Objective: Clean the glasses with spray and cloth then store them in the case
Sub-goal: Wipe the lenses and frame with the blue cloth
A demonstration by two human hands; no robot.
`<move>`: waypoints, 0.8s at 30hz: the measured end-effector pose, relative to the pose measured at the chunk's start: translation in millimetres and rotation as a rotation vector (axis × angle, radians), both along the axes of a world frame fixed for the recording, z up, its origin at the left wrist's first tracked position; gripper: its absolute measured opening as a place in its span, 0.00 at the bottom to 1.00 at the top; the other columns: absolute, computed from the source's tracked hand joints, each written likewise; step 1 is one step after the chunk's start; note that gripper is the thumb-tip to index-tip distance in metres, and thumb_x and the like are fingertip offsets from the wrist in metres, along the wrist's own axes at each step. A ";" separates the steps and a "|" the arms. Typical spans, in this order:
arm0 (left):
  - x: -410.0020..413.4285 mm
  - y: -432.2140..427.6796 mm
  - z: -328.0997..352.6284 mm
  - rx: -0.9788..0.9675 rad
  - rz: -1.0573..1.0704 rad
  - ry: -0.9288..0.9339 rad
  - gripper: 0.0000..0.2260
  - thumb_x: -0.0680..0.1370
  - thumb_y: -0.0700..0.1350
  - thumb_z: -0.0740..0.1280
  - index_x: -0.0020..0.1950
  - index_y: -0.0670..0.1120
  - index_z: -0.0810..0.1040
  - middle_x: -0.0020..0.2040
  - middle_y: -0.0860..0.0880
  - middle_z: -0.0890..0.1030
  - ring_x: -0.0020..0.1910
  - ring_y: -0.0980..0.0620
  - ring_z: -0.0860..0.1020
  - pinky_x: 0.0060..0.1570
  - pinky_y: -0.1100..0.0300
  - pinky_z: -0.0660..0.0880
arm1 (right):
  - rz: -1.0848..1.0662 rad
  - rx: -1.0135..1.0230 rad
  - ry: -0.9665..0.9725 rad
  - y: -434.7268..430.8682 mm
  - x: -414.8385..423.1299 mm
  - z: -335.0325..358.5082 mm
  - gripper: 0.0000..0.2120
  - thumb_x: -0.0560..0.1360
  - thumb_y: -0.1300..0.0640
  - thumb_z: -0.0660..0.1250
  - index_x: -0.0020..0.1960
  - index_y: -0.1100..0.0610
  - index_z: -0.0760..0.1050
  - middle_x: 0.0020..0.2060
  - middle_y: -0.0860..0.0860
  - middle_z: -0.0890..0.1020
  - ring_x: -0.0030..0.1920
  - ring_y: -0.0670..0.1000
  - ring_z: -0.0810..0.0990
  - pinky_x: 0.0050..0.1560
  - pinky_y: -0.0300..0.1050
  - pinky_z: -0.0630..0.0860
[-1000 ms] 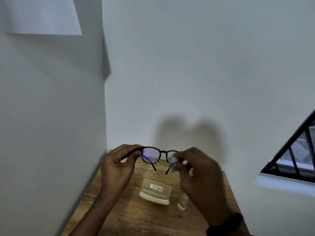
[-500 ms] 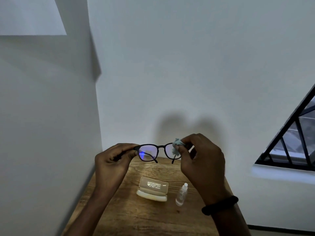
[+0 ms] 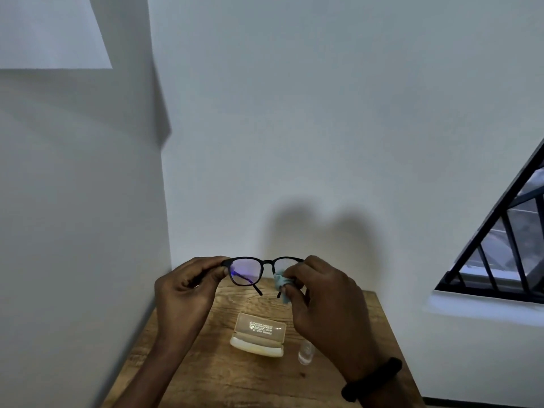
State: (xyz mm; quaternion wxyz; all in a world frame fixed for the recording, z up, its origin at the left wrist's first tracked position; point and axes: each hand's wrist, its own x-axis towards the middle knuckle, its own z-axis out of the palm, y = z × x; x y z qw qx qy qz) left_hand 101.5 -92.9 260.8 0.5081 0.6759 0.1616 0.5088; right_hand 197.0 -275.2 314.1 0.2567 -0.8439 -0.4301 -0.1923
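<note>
The left hand (image 3: 188, 287) pinches the glasses (image 3: 266, 262) at the frame corner on its own side, thumb below and fingers curled over the top. That grip is closed tight and appears to bear most of the weight. The right hand (image 3: 326, 304) has its grip closed on a small pale blue cloth (image 3: 279, 282), bunched in the fingers and pressed against the lens on its side. The glasses hang in the air above the far part of the bench (image 3: 235, 378), temples unfolded.

With only one corner held, hard rubbing on the opposite lens could twist the frame or strain a hinge. If the pinch slips, the glasses would likely drop onto the wood. The cloth is bunched so small that a bare fingertip could brush the lens and smear it. Whether the other lens, which shows a violet glare, is clean cannot be told.

Further out, the case (image 3: 259, 334) lies open on the bench below the hands. The spray bottle (image 3: 306, 353) stands just beside it, partly hidden by the right wrist. A careless lowering of that arm could knock the bottle over. Storing the glasses with the temples unfolded would probably stop the lid closing.
</note>
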 end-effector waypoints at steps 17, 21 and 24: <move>4.3 -12.8 2.5 -0.012 -0.052 0.003 0.10 0.73 0.30 0.75 0.47 0.45 0.88 0.43 0.52 0.88 0.46 0.54 0.86 0.48 0.65 0.80 | -0.062 0.067 -0.022 6.9 0.6 13.9 0.01 0.73 0.51 0.69 0.45 0.46 0.78 0.41 0.43 0.79 0.35 0.47 0.79 0.33 0.45 0.77; 1.8 -10.6 1.1 -0.008 -0.029 0.012 0.11 0.73 0.31 0.74 0.47 0.45 0.88 0.43 0.53 0.88 0.46 0.55 0.86 0.49 0.65 0.80 | -0.004 0.022 -0.015 6.2 -6.7 7.1 0.03 0.73 0.50 0.67 0.47 0.46 0.77 0.42 0.41 0.78 0.35 0.47 0.79 0.33 0.45 0.78; -1.5 -6.6 0.6 -0.028 -0.021 0.003 0.09 0.72 0.34 0.76 0.47 0.46 0.88 0.43 0.53 0.88 0.46 0.53 0.86 0.49 0.63 0.80 | 0.020 -0.005 0.005 -0.7 -7.1 3.2 0.04 0.73 0.49 0.66 0.48 0.45 0.77 0.43 0.40 0.78 0.36 0.46 0.79 0.34 0.44 0.79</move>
